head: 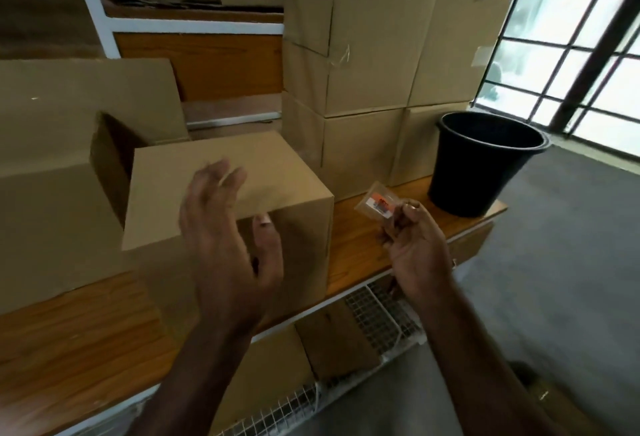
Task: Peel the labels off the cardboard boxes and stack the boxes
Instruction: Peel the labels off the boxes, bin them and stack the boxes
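The left hand (225, 238), nearest the camera, hovers with fingers spread and relaxed over the near top edge of a small cardboard box (221, 193); whether the thumb touches the box front I cannot tell. It holds nothing, and seems placed to steady or lift the box for stacking. The right hand (412, 241) pinches a peeled label (377, 205) between thumb and fingertips, holding it up and away from the box, probably so the sticky side does not catch again. The label, with an orange patch and dark print, hangs over the wooden shelf (360, 241).

The box itself sits on that shelf, no label visible on its top or front faces. Just left, a larger carton (52, 165) stands against it. Behind, a stack of cartons (367, 64) rises like a wall. A black bucket (485, 161) stands at the shelf's far right end, a likely place for the label, with open shelf between it and the hand. Below, wire mesh (377, 317) and more cardboard show.
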`<act>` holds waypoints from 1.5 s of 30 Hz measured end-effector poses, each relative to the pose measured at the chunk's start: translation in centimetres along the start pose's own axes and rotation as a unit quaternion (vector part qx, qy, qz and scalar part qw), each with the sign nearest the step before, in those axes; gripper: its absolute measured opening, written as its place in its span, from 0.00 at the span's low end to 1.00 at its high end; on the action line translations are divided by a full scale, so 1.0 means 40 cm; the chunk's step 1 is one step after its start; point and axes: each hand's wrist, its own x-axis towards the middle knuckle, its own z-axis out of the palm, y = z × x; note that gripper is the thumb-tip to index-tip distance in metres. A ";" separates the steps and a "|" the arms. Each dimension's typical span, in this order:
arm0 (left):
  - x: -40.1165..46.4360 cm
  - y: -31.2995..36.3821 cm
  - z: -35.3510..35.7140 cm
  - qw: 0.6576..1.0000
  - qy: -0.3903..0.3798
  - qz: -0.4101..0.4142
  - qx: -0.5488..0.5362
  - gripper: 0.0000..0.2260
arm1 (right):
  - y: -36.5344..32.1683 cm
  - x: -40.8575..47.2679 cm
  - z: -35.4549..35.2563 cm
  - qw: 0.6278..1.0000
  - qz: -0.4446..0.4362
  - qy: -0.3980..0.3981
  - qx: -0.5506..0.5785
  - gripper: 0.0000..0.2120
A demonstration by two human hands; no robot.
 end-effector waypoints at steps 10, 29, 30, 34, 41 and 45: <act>0.056 0.179 0.316 0.973 -0.185 0.004 -0.136 0.17 | -0.164 0.156 -0.146 0.981 -0.121 0.051 -0.143 0.13; 0.175 0.402 1.002 0.961 -0.218 -0.068 -0.158 0.15 | -0.517 0.800 -0.586 0.825 -0.260 0.034 -0.501 0.08; 0.174 0.406 1.018 0.959 -0.223 -0.072 -0.162 0.15 | -0.516 0.823 -0.602 0.815 -0.252 0.032 -0.522 0.12; 0.183 0.423 1.071 0.953 -0.247 -0.076 -0.157 0.15 | -0.520 0.883 -0.632 0.758 -0.250 0.019 -0.602 0.20; 0.191 0.427 1.136 0.956 -0.251 -0.078 -0.134 0.16 | -0.528 0.906 -0.637 0.694 -0.203 -0.044 -0.689 0.02; 0.176 0.421 1.148 0.955 -0.257 -0.089 -0.121 0.16 | -0.523 0.900 -0.646 0.691 -0.224 -0.031 -0.687 0.08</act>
